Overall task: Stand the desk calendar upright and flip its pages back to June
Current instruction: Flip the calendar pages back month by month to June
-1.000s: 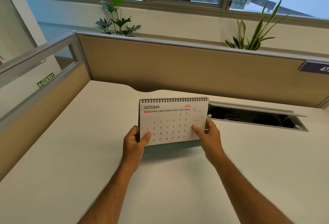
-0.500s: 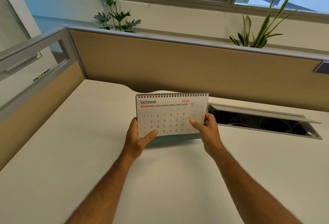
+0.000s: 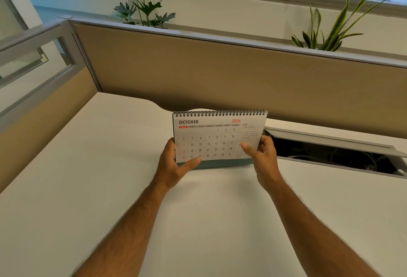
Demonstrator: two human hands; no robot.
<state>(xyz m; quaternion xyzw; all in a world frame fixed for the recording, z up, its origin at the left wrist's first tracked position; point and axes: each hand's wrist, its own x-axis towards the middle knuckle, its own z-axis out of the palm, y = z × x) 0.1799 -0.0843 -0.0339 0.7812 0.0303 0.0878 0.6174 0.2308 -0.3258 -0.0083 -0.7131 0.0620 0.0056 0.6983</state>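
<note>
The spiral-bound desk calendar [image 3: 217, 137] stands upright at the middle of the white desk [image 3: 88, 177], its front page reading OCTOBER 2026. A grey-green base shows under the page's lower edge. My left hand [image 3: 174, 164] grips the lower left corner, thumb across the front of the page. My right hand [image 3: 262, 155] holds the lower right corner, thumb on the front and fingers behind. The back of the calendar is hidden.
An open cable tray [image 3: 330, 151] with a raised lid is cut into the desk just right of the calendar. Tan partition panels [image 3: 220, 74] close off the back and left. Two potted plants [image 3: 143, 8] [image 3: 330, 30] stand behind the partition.
Both hands keep their grip on the calendar's lower corners. The calendar has shifted slightly away from me and the view has tilted down a little.
</note>
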